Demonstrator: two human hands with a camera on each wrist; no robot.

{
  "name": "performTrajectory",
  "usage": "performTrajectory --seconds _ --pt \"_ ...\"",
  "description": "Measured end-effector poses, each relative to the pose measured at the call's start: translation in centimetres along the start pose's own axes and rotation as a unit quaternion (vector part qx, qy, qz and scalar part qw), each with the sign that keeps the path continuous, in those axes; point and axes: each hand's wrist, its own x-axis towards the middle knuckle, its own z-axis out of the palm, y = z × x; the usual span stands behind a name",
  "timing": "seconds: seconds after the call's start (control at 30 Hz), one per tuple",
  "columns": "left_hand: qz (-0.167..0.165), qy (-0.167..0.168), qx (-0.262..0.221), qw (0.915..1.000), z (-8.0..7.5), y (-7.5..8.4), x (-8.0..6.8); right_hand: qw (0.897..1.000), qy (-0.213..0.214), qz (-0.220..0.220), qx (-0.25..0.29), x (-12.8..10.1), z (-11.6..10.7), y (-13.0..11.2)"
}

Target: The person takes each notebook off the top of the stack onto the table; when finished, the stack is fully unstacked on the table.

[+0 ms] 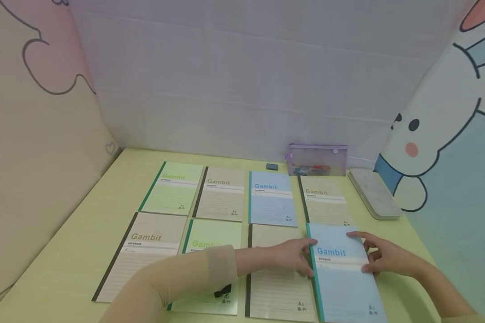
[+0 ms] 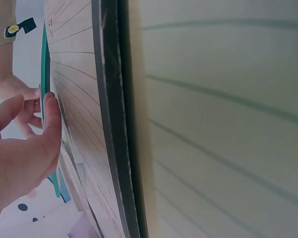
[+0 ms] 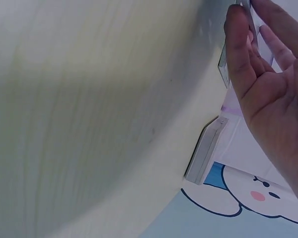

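Note:
A blue Gambit notebook (image 1: 343, 287) with a teal spine is held at the front right, raised at a slant over the table. My left hand (image 1: 293, 256) pinches its spine edge; in the left wrist view the fingers of the left hand (image 2: 27, 153) lie against the teal strip (image 2: 45, 74). On the opposite edge, my right hand (image 1: 392, 256) grips with thumb and fingers. From the right wrist, the right hand (image 3: 278, 94) shows curled at the notebook's thin edge. A beige notebook (image 1: 280, 287) lies just left, partly beneath the left hand.
Several more notebooks lie in two rows: a green one (image 1: 171, 188), a back blue one (image 1: 271, 202), a back-right beige one (image 1: 327, 206). Behind them stand a purple mesh pencil pouch (image 1: 317, 157) and a small dark block (image 1: 272, 167). A grey-white case (image 1: 373, 193) sits right.

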Motion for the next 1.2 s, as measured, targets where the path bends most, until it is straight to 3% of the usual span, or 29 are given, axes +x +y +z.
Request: performTrajectory --seconds 0.17,0.43,0.63,0.9,1.03,1.13,1.2 --pt "-0.018 0.000 0.032 0.9993 0.0 0.0 -0.3 0.999 0.002 0.021 -0.028 0.3 0.3 0.6" --pt "-0.042 -0.002 0.000 0.9991 0.0 -0.1 -0.6 0.998 0.000 0.028 -0.049 0.5 0.6 0.0" --pt "-0.027 -0.012 -0.005 0.9995 -0.9 0.0 -1.3 0.998 -0.010 0.046 -0.047 0.4 0.4 -0.5" --pt "0.021 0.005 0.030 0.9993 -4.7 1.0 -3.6 0.996 -0.009 0.056 -0.069 0.0 -1.1 -2.6" --pt "0.048 0.020 0.055 0.9972 -7.2 1.4 -5.1 0.994 0.014 0.016 -0.111 0.2 -2.4 -4.8" --pt "0.068 0.032 0.074 0.9944 -9.3 1.2 -6.5 0.978 0.061 -0.031 -0.196 0.6 -3.2 -6.5" --pt "0.080 0.043 0.091 0.9917 -10.8 1.0 -7.7 0.959 0.110 -0.055 -0.257 0.9 -3.6 -7.5"
